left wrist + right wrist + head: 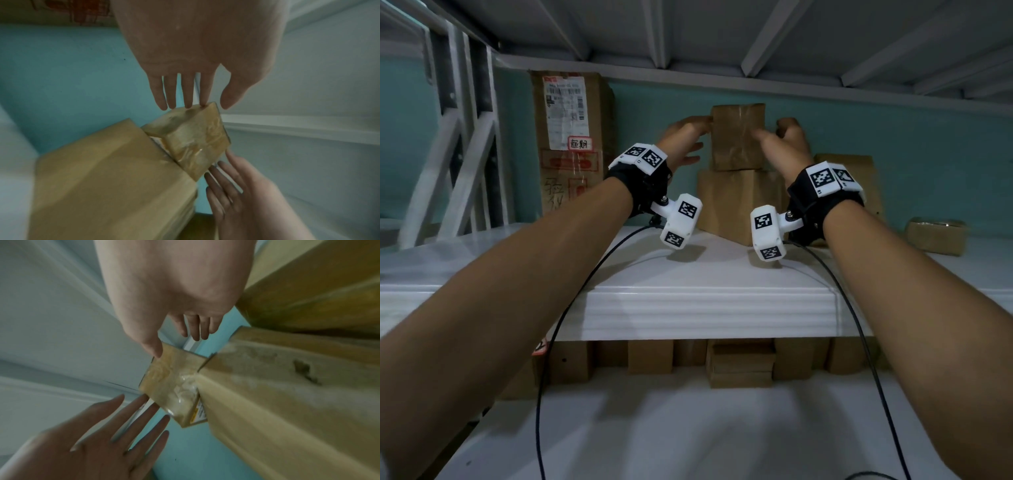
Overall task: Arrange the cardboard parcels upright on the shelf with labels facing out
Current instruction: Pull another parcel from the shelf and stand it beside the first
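Left hand [683,137] and right hand [786,140] flank a small taped parcel [738,137], one at each side; both have fingers straight and spread, nothing gripped; left fingertips [202,104] touch the parcel's upper left edge, thumb just clear of the corner; right thumb tip meets the right-hand edge in the right wrist view, the other right fingers reach past it; whether either palm presses the sides, cannot tell; small parcel stands upright on top of a bigger box [736,202], plain taped face toward the camera, a label strip showing on a side face [200,412]; bigger box sits mid-shelf [705,308], set back from the front edge; tall box [571,137] with a white label facing out stands at the left, open shelf between it and the stack; another brown box [859,178] just behind the right wrist; low parcel [936,234] far right, apart; more boxes [739,363] line the lower shelf.
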